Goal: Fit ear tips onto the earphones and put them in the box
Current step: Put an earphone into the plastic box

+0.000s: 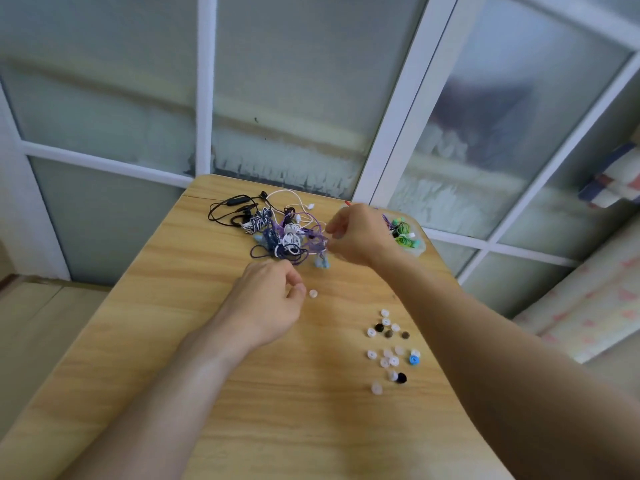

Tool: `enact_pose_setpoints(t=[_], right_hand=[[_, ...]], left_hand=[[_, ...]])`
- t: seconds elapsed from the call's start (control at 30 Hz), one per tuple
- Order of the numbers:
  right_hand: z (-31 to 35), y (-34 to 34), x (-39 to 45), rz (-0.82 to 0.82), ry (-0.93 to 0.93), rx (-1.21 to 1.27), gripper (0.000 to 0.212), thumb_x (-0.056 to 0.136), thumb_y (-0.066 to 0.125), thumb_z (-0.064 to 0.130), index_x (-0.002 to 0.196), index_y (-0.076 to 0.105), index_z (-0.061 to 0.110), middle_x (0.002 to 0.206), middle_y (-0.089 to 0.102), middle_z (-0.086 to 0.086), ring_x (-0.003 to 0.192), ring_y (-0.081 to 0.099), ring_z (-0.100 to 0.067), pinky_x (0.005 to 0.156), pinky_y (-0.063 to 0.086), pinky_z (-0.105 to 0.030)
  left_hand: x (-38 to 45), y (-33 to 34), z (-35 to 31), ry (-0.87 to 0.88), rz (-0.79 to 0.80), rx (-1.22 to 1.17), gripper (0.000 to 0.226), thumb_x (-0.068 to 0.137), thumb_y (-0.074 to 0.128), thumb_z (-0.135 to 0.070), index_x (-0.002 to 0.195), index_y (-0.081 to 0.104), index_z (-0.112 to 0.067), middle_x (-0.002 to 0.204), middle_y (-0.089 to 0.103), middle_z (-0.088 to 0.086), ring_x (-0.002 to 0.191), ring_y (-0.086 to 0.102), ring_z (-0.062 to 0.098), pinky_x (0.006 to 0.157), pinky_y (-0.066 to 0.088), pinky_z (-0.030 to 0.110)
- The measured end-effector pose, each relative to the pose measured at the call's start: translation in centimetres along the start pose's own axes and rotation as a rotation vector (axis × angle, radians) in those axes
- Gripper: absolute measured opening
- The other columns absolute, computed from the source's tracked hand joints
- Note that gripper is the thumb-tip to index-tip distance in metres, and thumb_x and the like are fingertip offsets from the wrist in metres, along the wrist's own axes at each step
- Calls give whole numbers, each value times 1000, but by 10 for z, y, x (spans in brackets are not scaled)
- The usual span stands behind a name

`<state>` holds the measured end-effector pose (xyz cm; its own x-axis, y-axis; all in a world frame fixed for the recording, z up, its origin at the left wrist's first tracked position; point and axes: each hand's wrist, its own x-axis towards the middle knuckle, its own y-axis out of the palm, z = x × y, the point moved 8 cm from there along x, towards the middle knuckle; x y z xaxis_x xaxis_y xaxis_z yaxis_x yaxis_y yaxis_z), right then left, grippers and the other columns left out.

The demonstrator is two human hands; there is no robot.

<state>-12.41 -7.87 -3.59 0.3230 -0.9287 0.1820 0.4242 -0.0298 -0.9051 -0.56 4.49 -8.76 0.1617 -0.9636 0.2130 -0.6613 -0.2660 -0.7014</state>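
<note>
From my feed the earphones [284, 233] lie as a tangled heap just above the middle of the frame, on the far part of the wooden table [194, 341]: purple, navy, white and black cords wound through each other. I judge them light and limp, so any pull on one cord will drag its neighbours; better to take a bud by its hard shell than by the wire. My right hand [356, 233] is at the heap's right edge, fingers curled in, pinching what looks like a purple cord [317, 237], though motion blur keeps me from being sure of the grip. My left hand [270, 296] sits below the heap, fingers loosely curled; I cannot tell whether it holds anything. One translucent white ear tip [313, 293] lies just beside its fingertips. The loose ear tips [389, 348] are scattered at lower right: white, clear, black, brown, one blue. They look soft, tiny and likely to roll or squash, so I would nip each by its skirt. The clear box [415, 249], right of centre behind my right hand, already holds green earphones [403, 237]
</note>
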Motion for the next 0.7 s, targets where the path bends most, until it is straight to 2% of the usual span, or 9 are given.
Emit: enact_pose_setpoints(t=[0.1, 0.23, 0.3, 0.4, 0.47, 0.53, 0.6, 0.63, 0.7], right_hand=[[10, -22, 6, -43, -43, 3, 22, 81, 65, 6, 98, 76, 16, 84, 68, 0, 78, 61, -11, 71, 45, -18], [18, -38, 10, -25, -80, -40, 19, 91, 57, 11, 102, 72, 15, 95, 70, -4, 87, 64, -20, 80, 52, -29], [23, -43, 5, 20, -98, -64, 24, 95, 47, 9, 103, 69, 15, 94, 68, -3, 87, 64, -22, 79, 52, -32], [24, -45, -10, 101, -87, 34, 27, 96, 39, 7, 98, 64, 17, 79, 64, 0, 80, 70, -27, 80, 55, -37], [23, -42, -25, 129, -61, 226, 22, 98, 43, 7, 94, 63, 16, 77, 65, -4, 76, 71, -31, 82, 57, -44], [20, -33, -44, 187, 8, 587, 17, 100, 46, 4, 98, 63, 7, 80, 63, -9, 69, 70, -25, 76, 61, -41], [18, -24, -63, 236, 66, 890, 15, 101, 47, 2, 98, 62, 1, 82, 65, -11, 67, 69, -18, 67, 61, -34], [16, -19, -72, 248, 90, 983, 14, 100, 48, 2, 97, 62, 0, 84, 67, -11, 68, 69, -18, 64, 61, -32], [5, -9, -86, 251, 141, 1099, 14, 99, 52, 7, 95, 63, 1, 87, 70, -13, 70, 69, -21, 65, 60, -32]], left_hand=[[-2, 2, -2, 2, 13, 0, 14, 92, 56, -30, 99, 64, -22, 108, 62, -2, 109, 51, 19, 93, 43, 35], [0, 0, -3, 21, -28, -21, 14, 91, 58, -26, 99, 67, -19, 102, 64, 0, 103, 55, 22, 88, 44, 33], [2, -5, -4, 47, -86, -66, 13, 90, 59, -23, 98, 67, -18, 99, 66, 0, 101, 57, 21, 87, 44, 31], [2, -14, -5, 43, -205, -201, 14, 89, 62, -19, 102, 66, -15, 97, 67, -2, 96, 60, 16, 83, 43, 22], [3, -15, -4, -11, -217, -382, 23, 87, 67, -24, 108, 62, -17, 97, 66, -5, 91, 62, 11, 77, 45, 16], [4, -3, -3, -96, -88, -629, 48, 77, 76, -36, 117, 56, -21, 104, 65, -4, 94, 63, 9, 80, 49, 19], [0, 10, -6, -163, 79, -812, 66, 66, 81, -43, 123, 53, -23, 111, 68, 0, 100, 66, 15, 88, 54, 33], [-2, 15, -9, -174, 153, -883, 62, 70, 82, -36, 123, 54, -20, 110, 70, 4, 99, 68, 20, 89, 56, 39], [-11, 22, -20, -149, 248, -1012, 42, 84, 73, -11, 122, 54, -9, 102, 72, 12, 87, 71, 30, 81, 59, 40]])
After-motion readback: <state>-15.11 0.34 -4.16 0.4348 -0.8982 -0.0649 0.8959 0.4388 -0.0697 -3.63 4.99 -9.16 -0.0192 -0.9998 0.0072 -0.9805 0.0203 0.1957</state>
